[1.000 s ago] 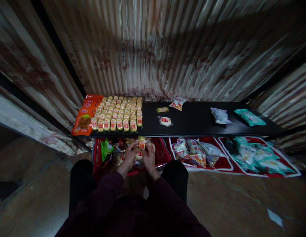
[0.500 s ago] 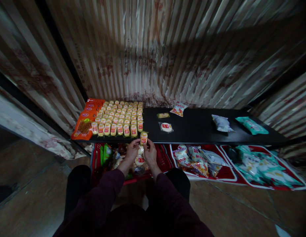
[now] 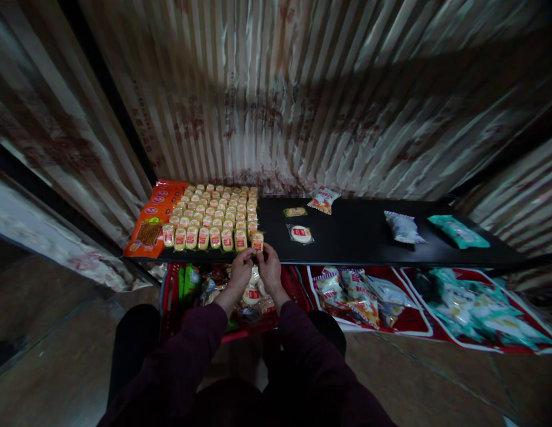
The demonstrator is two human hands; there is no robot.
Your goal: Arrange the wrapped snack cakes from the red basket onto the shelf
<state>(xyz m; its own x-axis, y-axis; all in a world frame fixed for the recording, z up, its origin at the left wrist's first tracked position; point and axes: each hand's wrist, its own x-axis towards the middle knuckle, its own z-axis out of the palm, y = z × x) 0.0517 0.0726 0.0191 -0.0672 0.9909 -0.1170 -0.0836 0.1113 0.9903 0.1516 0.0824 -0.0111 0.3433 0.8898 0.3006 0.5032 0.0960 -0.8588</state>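
Rows of small yellow wrapped snacks (image 3: 215, 218) cover the left part of a black shelf (image 3: 347, 228). One yellow snack pack (image 3: 257, 241) stands at the front right corner of these rows, near the shelf's front edge. My left hand (image 3: 241, 270) pinches its lower left side, and my right hand (image 3: 269, 268) pinches its lower right side. Left of the rows lies an orange bag (image 3: 155, 219). A round white wrapped snack (image 3: 300, 233) and a flat yellow pack (image 3: 295, 212) lie to the right of the rows.
Beneath the shelf edge are a red basket (image 3: 169, 296) of mixed snacks, a basket of chip-like bags (image 3: 358, 293) and one of teal bags (image 3: 481, 308). On the shelf lie a red-and-white bag (image 3: 324, 200), a pale bag (image 3: 404, 228) and a teal bag (image 3: 459, 231).
Both hands have moved slightly forward with the yellow pack, from in front of the shelf edge to the end of the front row. The view has shifted slightly.
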